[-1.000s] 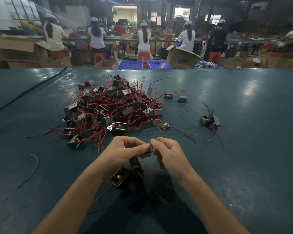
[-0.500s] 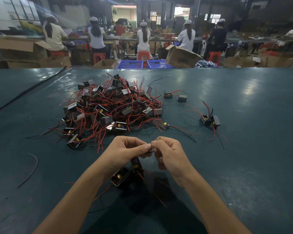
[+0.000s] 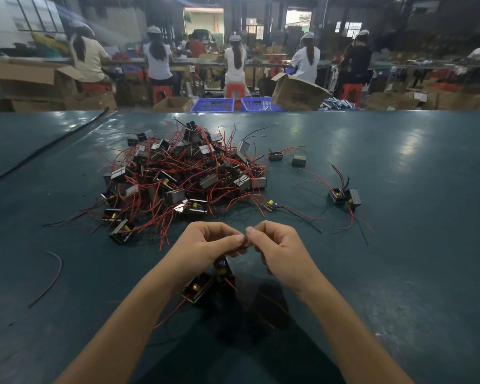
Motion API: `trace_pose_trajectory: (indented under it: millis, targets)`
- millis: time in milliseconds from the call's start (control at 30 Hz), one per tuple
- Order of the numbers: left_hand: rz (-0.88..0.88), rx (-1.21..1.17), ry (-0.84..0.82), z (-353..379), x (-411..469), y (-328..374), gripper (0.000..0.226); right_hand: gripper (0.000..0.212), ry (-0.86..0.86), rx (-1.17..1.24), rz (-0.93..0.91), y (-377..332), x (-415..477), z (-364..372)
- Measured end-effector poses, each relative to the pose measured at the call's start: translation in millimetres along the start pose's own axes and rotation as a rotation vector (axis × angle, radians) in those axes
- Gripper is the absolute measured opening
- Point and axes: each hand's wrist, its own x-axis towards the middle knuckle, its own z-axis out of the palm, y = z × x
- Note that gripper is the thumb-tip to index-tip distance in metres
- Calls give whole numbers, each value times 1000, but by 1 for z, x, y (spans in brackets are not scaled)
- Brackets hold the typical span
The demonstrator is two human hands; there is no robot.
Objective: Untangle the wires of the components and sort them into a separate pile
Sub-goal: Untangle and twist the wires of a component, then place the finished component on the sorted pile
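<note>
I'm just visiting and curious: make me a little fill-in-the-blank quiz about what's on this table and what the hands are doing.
Most wires in the big pile are ___.
The left hand and right hand pinch a wire; dangling components hang under the ___ one.
A separate pair of components lies to the pile's ___.
Beyond the table stand two ___ baskets.
Missing words: red, left, right, blue.

Blue baskets (image 3: 212, 105), tilted cardboard box (image 3: 297, 94), seated workers (image 3: 158, 60).
</note>
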Motion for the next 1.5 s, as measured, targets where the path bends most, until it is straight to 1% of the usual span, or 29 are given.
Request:
trace_pose_trajectory:
  millis: [100,233,333,400,467,500,600,700,767,833,900,1000,1100,1167,1200,1267,1367,1500]
  targets:
    - [11,14,-30,0,0,0,7,48,16,5,27,-1,0,-1]
    - [22,-1,-21,2,1,0,14,44,14,121,96,1,1,0]
    - [28,-20,26,2,1,-1,9,40,22,139,55,4,1,1]
    - [32,-26,85,1,1,-2,13,38,36,112,57,5,1,1]
    - [29,-31,146,-1,0,0,16,51,19,43,60,6,0,1]
    - [28,-33,170,-1,0,1,18,53,-2,-5,40,8,0,1]
    - [17,-45,225,-1,0,2,23,43,-90,-175,11,12,-4,5]
    - [36,42,288,-1,2,-2,23,42,-50,-395,-31,18,-5,11]
    - [68,162,331,-2,3,-5,21,45,-49,-438,-8,19,-4,13]
    - [80,281,362,-4,4,-8,20,51,-104,-515,37,18,-5,13]
    - [79,329,366,-6,5,-10,21,57,-152,-652,55,16,-8,15]
    - [140,228,414,-4,8,-9,28,73,-147,-895,48,8,-13,24]
    - [220,117,502,-2,8,-6,35,96,-137,-1054,70,5,-18,38]
    - [252,85,532,-3,8,-5,38,107,-163,-1108,107,4,-21,46]
    - [268,80,539,-3,8,-4,39,108,-180,-1114,117,3,-21,50]
    - [294,85,539,-2,8,-4,41,105,-205,-1079,127,2,-22,54]
    - [317,99,522,1,7,-6,42,98,-178,-1019,171,1,-21,58]
    - [334,109,529,3,8,-8,41,90,-172,-1030,256,-1,-14,72]
